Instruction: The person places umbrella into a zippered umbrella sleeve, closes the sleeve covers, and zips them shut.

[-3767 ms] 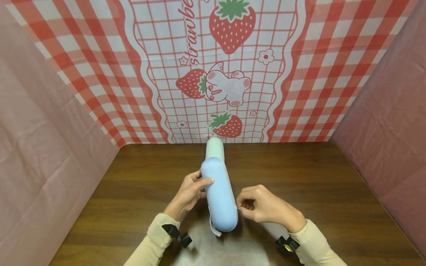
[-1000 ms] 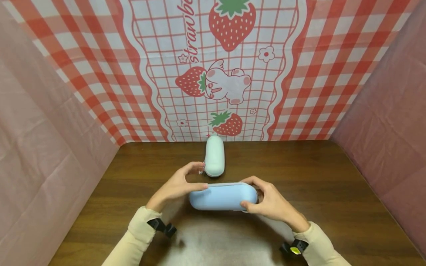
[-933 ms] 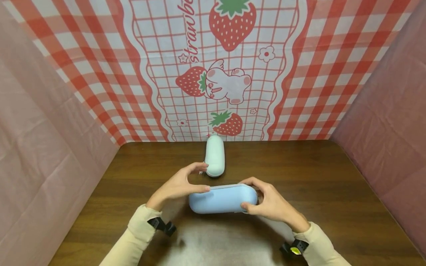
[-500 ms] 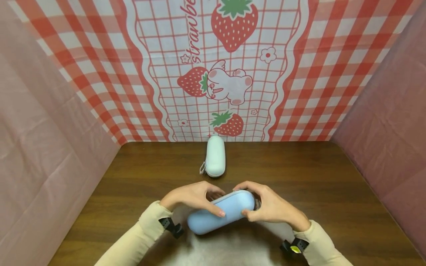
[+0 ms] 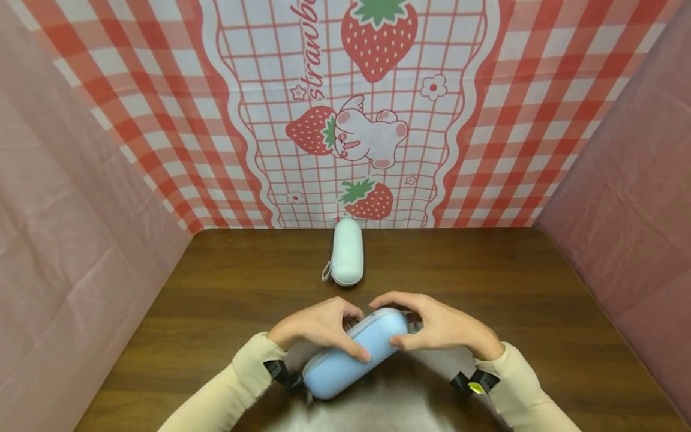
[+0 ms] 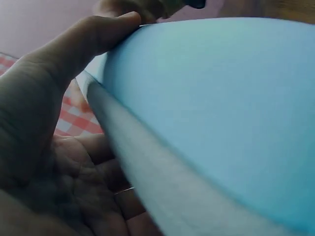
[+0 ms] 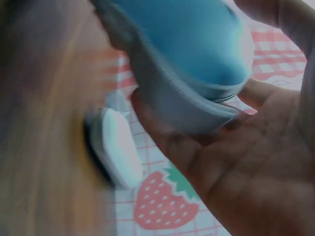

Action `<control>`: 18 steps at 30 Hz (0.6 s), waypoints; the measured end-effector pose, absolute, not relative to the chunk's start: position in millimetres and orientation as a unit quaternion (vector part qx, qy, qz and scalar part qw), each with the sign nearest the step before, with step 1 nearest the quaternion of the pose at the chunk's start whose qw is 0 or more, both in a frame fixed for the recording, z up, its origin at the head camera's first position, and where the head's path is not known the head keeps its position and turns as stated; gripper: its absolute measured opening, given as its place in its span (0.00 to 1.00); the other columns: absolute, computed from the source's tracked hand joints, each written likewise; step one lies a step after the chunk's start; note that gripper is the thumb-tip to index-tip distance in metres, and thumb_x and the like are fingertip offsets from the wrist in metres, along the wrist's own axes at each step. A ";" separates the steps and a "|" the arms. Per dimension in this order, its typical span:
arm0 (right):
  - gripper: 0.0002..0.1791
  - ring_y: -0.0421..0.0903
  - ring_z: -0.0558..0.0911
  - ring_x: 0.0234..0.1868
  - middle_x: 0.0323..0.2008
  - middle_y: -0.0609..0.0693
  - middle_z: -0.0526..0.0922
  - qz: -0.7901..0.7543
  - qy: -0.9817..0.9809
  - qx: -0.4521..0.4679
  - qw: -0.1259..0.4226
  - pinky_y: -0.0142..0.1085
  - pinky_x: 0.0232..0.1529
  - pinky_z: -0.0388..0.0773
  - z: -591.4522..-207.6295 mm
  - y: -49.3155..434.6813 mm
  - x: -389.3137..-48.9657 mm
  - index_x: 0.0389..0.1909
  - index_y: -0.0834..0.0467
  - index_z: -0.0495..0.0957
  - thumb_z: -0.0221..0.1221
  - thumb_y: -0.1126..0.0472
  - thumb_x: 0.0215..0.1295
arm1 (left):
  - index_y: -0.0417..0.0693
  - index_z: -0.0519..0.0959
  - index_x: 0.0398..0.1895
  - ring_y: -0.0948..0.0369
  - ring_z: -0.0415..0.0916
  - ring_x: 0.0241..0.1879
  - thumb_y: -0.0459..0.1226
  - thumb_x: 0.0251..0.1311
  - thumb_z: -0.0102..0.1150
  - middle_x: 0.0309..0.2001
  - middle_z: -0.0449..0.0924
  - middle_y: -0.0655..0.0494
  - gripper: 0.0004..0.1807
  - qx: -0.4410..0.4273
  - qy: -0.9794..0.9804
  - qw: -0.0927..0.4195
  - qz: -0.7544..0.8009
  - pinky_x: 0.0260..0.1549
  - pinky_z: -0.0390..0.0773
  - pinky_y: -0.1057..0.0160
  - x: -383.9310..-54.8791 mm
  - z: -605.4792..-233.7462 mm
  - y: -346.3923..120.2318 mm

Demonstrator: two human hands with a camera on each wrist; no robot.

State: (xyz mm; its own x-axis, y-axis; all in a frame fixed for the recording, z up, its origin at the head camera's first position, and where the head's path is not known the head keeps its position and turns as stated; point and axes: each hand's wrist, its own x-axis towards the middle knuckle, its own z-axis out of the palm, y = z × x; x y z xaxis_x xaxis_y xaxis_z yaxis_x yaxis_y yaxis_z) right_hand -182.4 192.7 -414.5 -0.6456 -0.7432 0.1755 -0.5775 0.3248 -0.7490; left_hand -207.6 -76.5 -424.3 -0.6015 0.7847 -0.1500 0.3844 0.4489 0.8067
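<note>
A light blue, rounded oblong zip case (image 5: 351,363) slants across the front middle of the table, its left end nearer my body. My left hand (image 5: 324,324) grips it about the middle, thumb on the blue top and the other fingers behind. My right hand (image 5: 442,321) holds the upper right end between thumb and fingers. In the left wrist view the pale side band of the blue case (image 6: 211,113) faces the palm. The right wrist view shows a seam and a narrow gap at the end of the blue case (image 7: 197,44).
A smaller mint-green zip case (image 5: 348,252) with a loop on its left side lies on the wooden table (image 5: 486,270) near the back. Behind it rises a strawberry-print checked cloth (image 5: 372,108). Pink cloth walls (image 5: 621,180) stand at both sides.
My right hand has gone from pinching at the case's side edge to holding its end. The blue case swung crosswise, then slanted. My left hand came down from beside the mint case onto its middle.
</note>
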 end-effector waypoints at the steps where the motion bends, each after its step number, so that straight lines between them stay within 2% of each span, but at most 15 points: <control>1: 0.25 0.39 0.82 0.52 0.57 0.50 0.83 -0.408 0.806 -0.416 0.101 0.36 0.51 0.82 -411.2 191.7 -184.2 0.66 0.50 0.74 0.65 0.58 0.69 | 0.60 0.85 0.35 0.73 0.74 0.25 0.53 0.48 0.79 0.25 0.82 0.69 0.16 0.362 0.812 0.259 0.379 0.26 0.76 0.71 -207.3 -424.8 -75.9; 4: 0.19 0.41 0.82 0.57 0.58 0.52 0.85 -0.402 0.802 -0.432 0.090 0.38 0.55 0.82 -403.2 187.7 -188.5 0.64 0.55 0.78 0.60 0.60 0.75 | 0.58 0.85 0.37 0.73 0.76 0.26 0.52 0.49 0.79 0.27 0.82 0.69 0.17 0.365 0.811 0.258 0.377 0.28 0.77 0.71 -206.7 -425.9 -74.5; 9: 0.12 0.38 0.86 0.47 0.48 0.48 0.89 -0.383 0.797 -0.465 0.041 0.35 0.43 0.84 -395.6 181.7 -194.2 0.52 0.56 0.85 0.56 0.65 0.76 | 0.56 0.86 0.46 0.72 0.80 0.32 0.50 0.50 0.78 0.33 0.85 0.70 0.21 0.373 0.803 0.268 0.380 0.34 0.81 0.70 -206.3 -426.5 -72.7; 12: 0.10 0.36 0.86 0.43 0.43 0.45 0.90 -0.370 0.789 -0.491 0.016 0.32 0.41 0.84 -392.3 179.8 -197.4 0.46 0.55 0.88 0.59 0.68 0.73 | 0.57 0.86 0.45 0.72 0.80 0.31 0.50 0.50 0.78 0.32 0.85 0.70 0.20 0.378 0.798 0.277 0.378 0.33 0.81 0.70 -206.5 -427.3 -72.2; 18: 0.13 0.37 0.85 0.44 0.41 0.46 0.89 -0.355 0.772 -0.525 0.047 0.33 0.45 0.84 -385.6 179.8 -201.0 0.44 0.55 0.89 0.60 0.73 0.70 | 0.56 0.84 0.48 0.72 0.83 0.36 0.48 0.48 0.78 0.35 0.87 0.70 0.22 0.386 0.779 0.310 0.384 0.38 0.82 0.70 -206.5 -430.0 -71.0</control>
State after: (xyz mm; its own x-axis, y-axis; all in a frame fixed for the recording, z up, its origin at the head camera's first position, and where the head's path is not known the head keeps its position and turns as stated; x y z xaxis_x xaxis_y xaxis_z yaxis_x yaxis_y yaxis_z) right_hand -201.0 179.8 -385.6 -0.4443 -0.8442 0.3000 -0.7777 0.1971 -0.5970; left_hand -206.5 -71.0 -430.0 -0.5100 0.8399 -0.1857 0.3637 0.4061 0.8383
